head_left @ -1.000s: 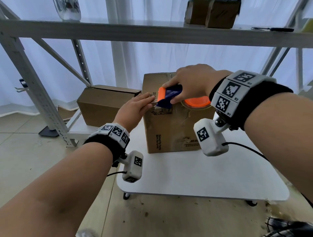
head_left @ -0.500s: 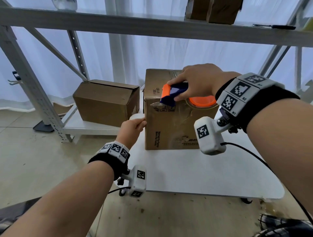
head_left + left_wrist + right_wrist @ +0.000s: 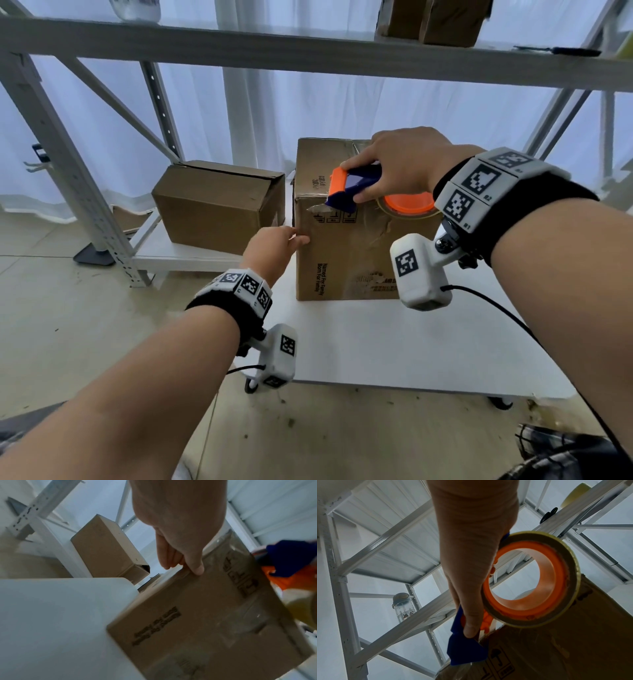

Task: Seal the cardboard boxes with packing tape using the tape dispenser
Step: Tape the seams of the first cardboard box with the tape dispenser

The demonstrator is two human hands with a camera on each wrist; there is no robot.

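Note:
A tall cardboard box [image 3: 342,250] stands on the white table [image 3: 411,349]. My right hand [image 3: 359,181] grips the blue and orange tape dispenser [image 3: 354,188], whose nose sits on the box's top front edge. Its tape roll [image 3: 407,205] with an orange core hangs in front of the box. A torn end of clear tape [image 3: 317,208] sticks to the front face beside the nose. My left hand [image 3: 291,241] pinches the box's left front vertical edge. In the left wrist view its thumb [image 3: 196,569] lies on the front face of the box [image 3: 205,622].
A second, lower cardboard box [image 3: 219,205] lies on the bottom shelf of the metal rack [image 3: 68,178] to the left. The rack's upper beam [image 3: 308,51] crosses above the box, with more boxes [image 3: 435,20] on it. Cables run from both wrist cameras.
My left hand has come down from the box's top front edge beside the dispenser to its left vertical edge. The right hand and dispenser have stayed on the top edge.

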